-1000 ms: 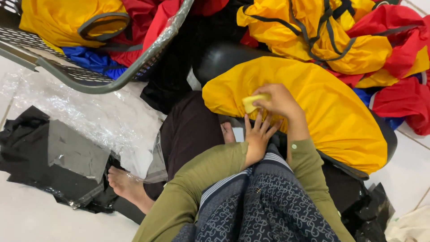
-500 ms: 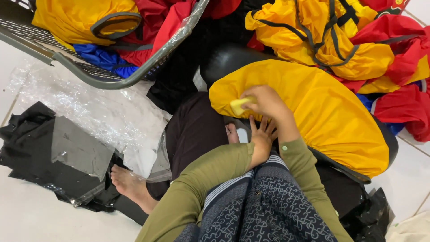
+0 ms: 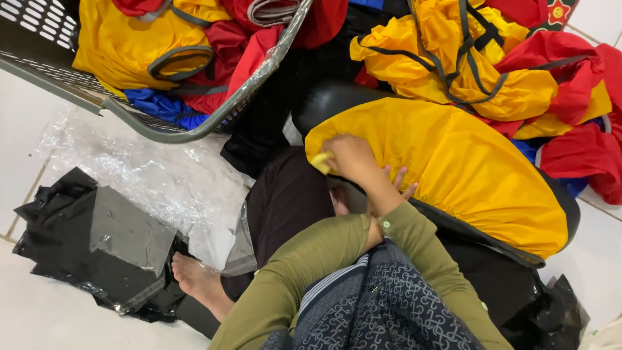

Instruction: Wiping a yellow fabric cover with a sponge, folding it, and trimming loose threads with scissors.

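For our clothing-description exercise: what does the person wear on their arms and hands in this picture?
Both arms are covered by long olive-green sleeves with buttoned cuffs; a small pale button shows at one cuff. The right hand is bare, with no glove, ring or watch visible. The left hand is mostly hidden, only bare fingertips showing.

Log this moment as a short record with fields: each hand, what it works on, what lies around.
right hand: grips the edge of the yellow cover, a fold pinched in the fingers
left hand: mostly hidden behind the right wrist, fingers spread on the cover
yellow cover: stretched over a black rounded form
basket: grey, upper left, holds yellow, red and blue fabric
fabric pile: yellow and red, upper right
floor left: clear plastic sheet, black bags
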